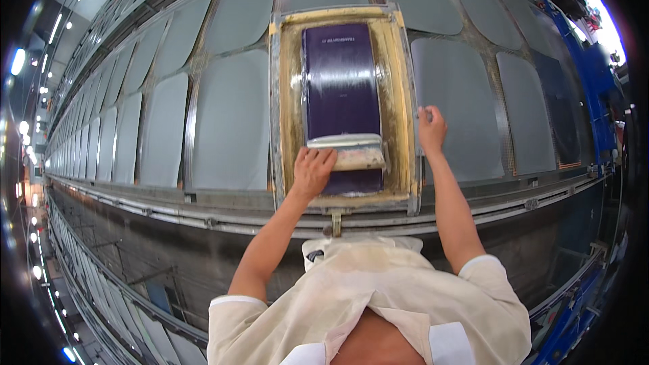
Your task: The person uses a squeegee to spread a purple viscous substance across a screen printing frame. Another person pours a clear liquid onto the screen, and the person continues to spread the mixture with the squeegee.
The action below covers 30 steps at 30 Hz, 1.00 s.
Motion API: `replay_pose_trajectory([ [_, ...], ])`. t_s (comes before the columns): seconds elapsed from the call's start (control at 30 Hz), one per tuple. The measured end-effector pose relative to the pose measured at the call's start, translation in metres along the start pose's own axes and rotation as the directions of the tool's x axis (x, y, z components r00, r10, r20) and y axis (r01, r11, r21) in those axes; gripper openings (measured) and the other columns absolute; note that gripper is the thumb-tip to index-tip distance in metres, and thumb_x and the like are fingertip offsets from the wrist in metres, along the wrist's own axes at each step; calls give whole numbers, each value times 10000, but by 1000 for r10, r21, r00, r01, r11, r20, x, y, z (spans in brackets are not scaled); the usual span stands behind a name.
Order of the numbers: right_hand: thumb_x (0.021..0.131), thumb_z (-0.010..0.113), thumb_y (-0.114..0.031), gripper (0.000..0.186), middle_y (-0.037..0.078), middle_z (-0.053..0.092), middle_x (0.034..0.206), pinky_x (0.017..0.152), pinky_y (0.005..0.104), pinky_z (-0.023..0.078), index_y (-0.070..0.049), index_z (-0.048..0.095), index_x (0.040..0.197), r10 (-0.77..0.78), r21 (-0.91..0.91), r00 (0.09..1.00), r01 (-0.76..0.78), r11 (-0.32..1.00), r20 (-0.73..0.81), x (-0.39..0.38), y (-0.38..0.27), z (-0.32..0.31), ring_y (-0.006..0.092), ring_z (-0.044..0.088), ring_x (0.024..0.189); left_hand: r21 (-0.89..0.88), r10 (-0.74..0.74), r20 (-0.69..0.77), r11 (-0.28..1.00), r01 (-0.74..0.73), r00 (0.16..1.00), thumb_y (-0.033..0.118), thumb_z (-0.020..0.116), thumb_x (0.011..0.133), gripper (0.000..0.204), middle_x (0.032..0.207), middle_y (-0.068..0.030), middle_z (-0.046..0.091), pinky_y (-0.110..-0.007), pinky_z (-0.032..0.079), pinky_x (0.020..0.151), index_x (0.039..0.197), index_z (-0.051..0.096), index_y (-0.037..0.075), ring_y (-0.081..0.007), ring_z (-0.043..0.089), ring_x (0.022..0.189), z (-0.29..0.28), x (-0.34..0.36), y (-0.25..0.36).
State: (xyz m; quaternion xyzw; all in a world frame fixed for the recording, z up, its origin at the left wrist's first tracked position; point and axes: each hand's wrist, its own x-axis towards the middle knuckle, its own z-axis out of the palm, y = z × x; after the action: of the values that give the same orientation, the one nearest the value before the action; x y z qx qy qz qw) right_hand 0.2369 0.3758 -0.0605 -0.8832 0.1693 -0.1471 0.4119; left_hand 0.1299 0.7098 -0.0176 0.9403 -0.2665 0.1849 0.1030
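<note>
A screen printing frame [276,122] lies in front of me, its yellowed border around a dark purple mesh area [341,105]. Across the near part of that mesh rests a squeegee [358,157] with a pale, worn handle. My left hand [316,170] grips the squeegee at its left end, thumb hidden. Just beyond the frame's right edge, my right hand [433,128] is closed, with a small dark bit showing at its fingertips. What it pinches there is too small to tell. Under and beside the frame are flat grey fabric panels [460,105].
The long printing table carries rows of grey panels [233,118] stretching far to the left. A metal rail [223,225] runs along its near edge, with a bracket [337,223] below the frame. Blue machinery [598,105] stands at the right. Another table [128,297] with panels lies behind me at left.
</note>
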Motion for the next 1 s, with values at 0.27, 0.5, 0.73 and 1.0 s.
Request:
replay_pose_trajectory([
  [0.27,961,693,-304,260,85,533,645,563,382,382,-46,657,973,-67,-71,995,62,996,-75,-9,8,9,167,445,571,56,45,-64,998,-41,997,56,773,682,349,1027,-21,724,-424,441,919,1010,694,142,-254,663,907,65,212,-168],
  [0.5,958,689,-343,304,200,609,678,600,429,463,-48,692,1029,163,-62,985,-160,985,49,-13,-19,-10,340,607,598,-85,19,87,996,-12,996,219,814,754,156,854,-66,721,-460,515,794,878,743,156,-318,682,821,59,304,-213],
  [0.73,961,699,-309,273,91,549,653,568,371,396,-39,665,976,33,-15,999,-33,999,5,-11,-6,2,181,477,588,-183,-70,147,978,96,987,203,838,725,182,831,-101,728,-443,553,727,882,779,133,-341,690,797,57,274,-206],
  [1.0,966,702,-289,267,62,556,693,596,355,414,-26,662,980,57,92,997,-62,994,55,-8,-2,5,139,468,625,-45,-80,388,993,106,918,23,650,742,360,1052,-86,717,-467,478,861,1089,694,108,-282,679,950,17,37,-37],
])
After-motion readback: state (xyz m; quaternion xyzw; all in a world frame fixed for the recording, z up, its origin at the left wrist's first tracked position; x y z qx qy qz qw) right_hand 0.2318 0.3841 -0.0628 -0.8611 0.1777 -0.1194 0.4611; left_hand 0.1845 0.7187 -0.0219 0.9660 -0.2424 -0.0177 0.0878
